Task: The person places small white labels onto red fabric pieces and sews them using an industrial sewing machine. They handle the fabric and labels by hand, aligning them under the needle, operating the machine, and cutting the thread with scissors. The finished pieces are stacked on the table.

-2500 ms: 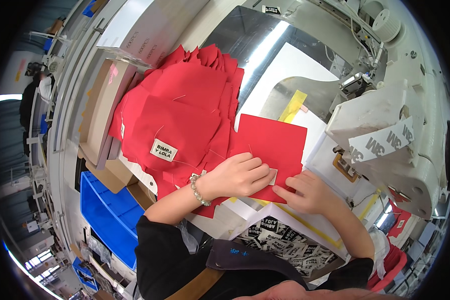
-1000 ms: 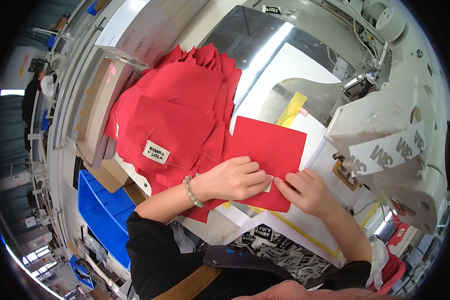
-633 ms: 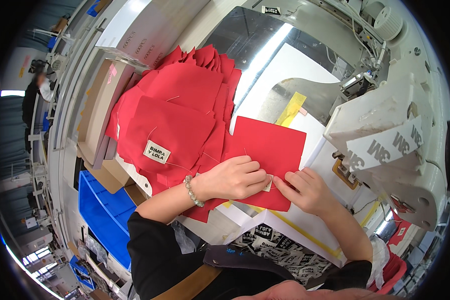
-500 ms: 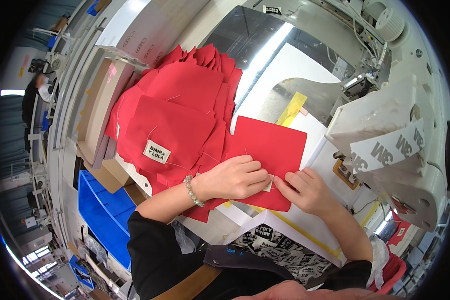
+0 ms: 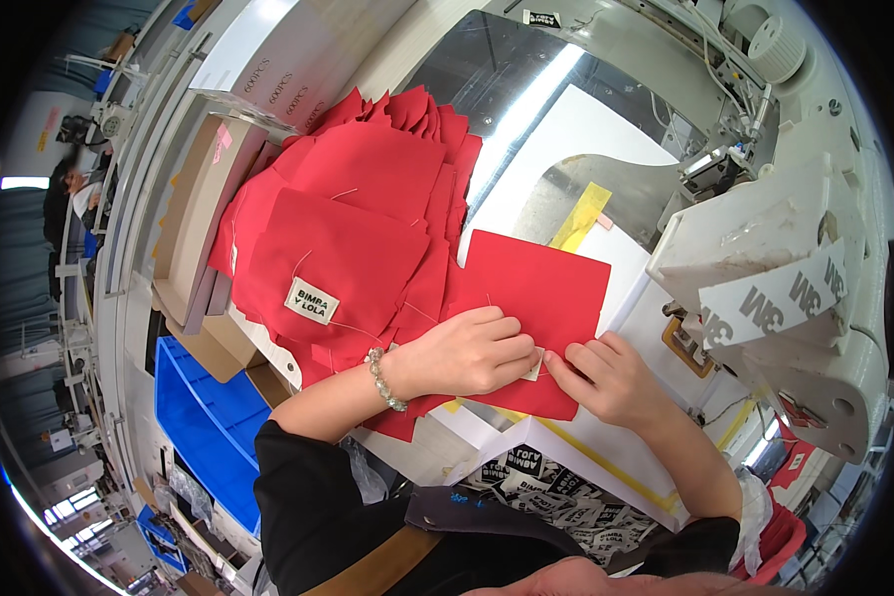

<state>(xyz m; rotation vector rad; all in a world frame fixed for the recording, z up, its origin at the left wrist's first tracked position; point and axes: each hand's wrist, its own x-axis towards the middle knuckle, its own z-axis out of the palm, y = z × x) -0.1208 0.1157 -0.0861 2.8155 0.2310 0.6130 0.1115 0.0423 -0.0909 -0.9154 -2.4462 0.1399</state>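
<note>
My left hand point(image 5: 475, 354), with a beaded bracelet at its wrist, lies on a red fabric piece point(image 5: 536, 278). Its fingers are curled closed over a small white label point(image 5: 534, 368), mostly covered. From the right, my right hand point(image 5: 611, 382) meets it with bent fingers, its thumb tip at the label's edge; whatever sits in that pinch is hidden. To the left spreads a pile of red fabric pieces point(image 5: 368, 179), the top one bearing a white printed label point(image 5: 312, 300) with loose thread ends.
A white box of black-and-white labels point(image 5: 566, 507) stands close to my body. On the right looms a sewing machine point(image 5: 765, 228) with a printed strip. Cardboard trays point(image 5: 194, 219) and a blue bin point(image 5: 204, 427) are at left. Yellow tape point(image 5: 578, 219) marks the worktop.
Both hands stay nearly still over the label on the red fabric. In the left background, a person has shifted slightly.
</note>
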